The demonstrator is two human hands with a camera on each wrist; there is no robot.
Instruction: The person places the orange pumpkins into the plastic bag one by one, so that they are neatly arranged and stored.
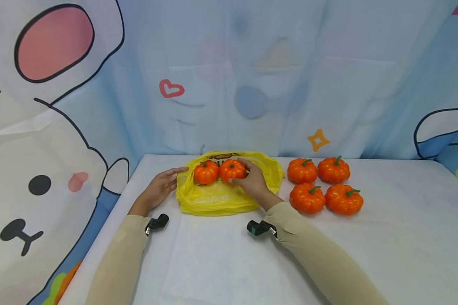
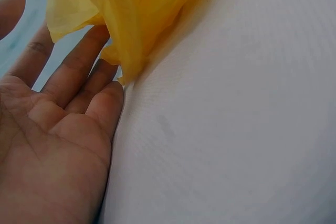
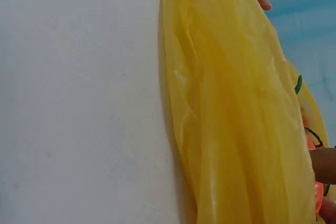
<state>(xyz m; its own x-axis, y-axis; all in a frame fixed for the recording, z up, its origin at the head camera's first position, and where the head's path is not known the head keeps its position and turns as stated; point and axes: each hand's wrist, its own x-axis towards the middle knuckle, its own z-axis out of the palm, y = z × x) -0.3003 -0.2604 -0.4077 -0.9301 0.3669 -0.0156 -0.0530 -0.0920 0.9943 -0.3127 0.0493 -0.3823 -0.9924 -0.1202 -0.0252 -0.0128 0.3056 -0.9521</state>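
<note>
A yellow plastic bag (image 1: 213, 201) lies spread on the table, its mouth facing up. Two small orange pumpkins with green stems are in it, a left pumpkin (image 1: 206, 173) and a right pumpkin (image 1: 232, 170). My right hand (image 1: 253, 180) holds the right pumpkin, thumb at its near side and fingers behind. At the bag's left edge is my left hand (image 1: 161, 186); its extended fingers (image 2: 73, 69) touch the yellow plastic in the left wrist view. The bag's side (image 3: 231, 108) hides most of my right hand in the right wrist view.
Right of the bag, several more pumpkins (image 1: 307, 198) stand grouped in two rows on the white table (image 1: 213, 258). A printed blue curtain (image 1: 221, 123) hangs behind the table's back edge. Both wrists carry small black cameras.
</note>
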